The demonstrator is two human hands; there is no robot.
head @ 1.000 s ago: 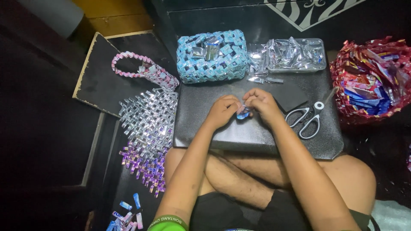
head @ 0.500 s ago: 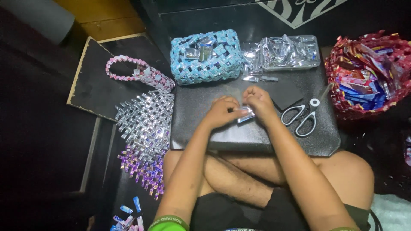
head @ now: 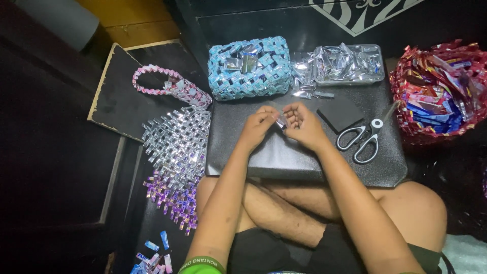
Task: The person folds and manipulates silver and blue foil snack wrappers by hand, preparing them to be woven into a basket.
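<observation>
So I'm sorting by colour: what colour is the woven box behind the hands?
Light blue woven box, head view.

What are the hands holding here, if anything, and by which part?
Both hands, left hand and right hand, pinch one small silvery folded strip between their fingertips, one at each end. Which part exactly cannot be told; the fingers cover most of it.

Wrappers are sitting pretty much everywhere here: a red woven basket [head: 440, 89] at the far right is holding a heap of red and blue snack wrappers [head: 435, 101], and a clear plastic tray [head: 348, 64] at the back is lying full of folded silver foil strips [head: 341, 61]. The hands are pinching one small silver folded wrapper piece [head: 280, 121] between them over the black board, and a few loose blue and pink wrapper bits [head: 154, 254] are lying at the bottom left.
</observation>
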